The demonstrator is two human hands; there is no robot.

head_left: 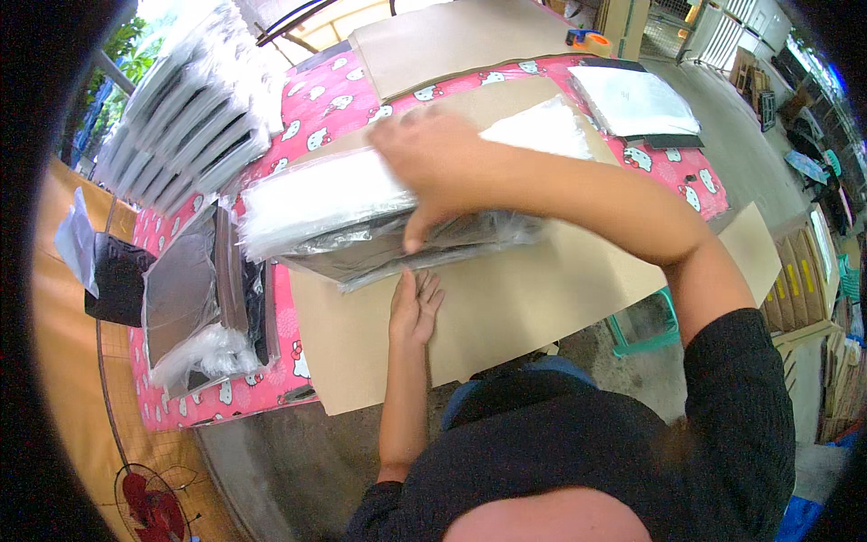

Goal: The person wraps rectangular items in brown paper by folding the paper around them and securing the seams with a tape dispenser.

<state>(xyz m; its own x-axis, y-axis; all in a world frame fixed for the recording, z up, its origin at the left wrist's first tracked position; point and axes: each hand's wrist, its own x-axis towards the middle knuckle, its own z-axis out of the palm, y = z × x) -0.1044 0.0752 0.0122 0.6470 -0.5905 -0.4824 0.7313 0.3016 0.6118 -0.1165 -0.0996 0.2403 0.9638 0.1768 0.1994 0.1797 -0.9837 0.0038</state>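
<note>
Pressing down on a stack of plastic-wrapped packets [361,217], the right hand [433,163] lies over its upper right part, palm down, thumb hooked over the near edge and fingers [397,135] curled onto the top: grasping the stack. Top packet white and flat under clear film; the ones beneath dark grey to black, film wrinkled and glossy, loose ends sticking out on the right. Stack sits tilted, its near left corner overhanging a broad sheet of brown cardboard [542,298].

Left hand [415,307] flat on the cardboard just below the stack, fingers spread and released, holding nothing; fingertips reach the stack's lower edge, contact cannot be told.

Cardboard lies on a surface [316,108] covered in a pink cloth with white cartoon faces. To the left, a second pile of dark wrapped packets [199,307], some with loose clear film. Far left corner, a row of wrapped packets standing on edge [190,108]. Beyond, another cardboard sheet [452,41]. At right, a white packet on a dark board [637,104]; behind it an orange tape roll [591,41]. Red fan [149,506] on the floor, lower left.
</note>
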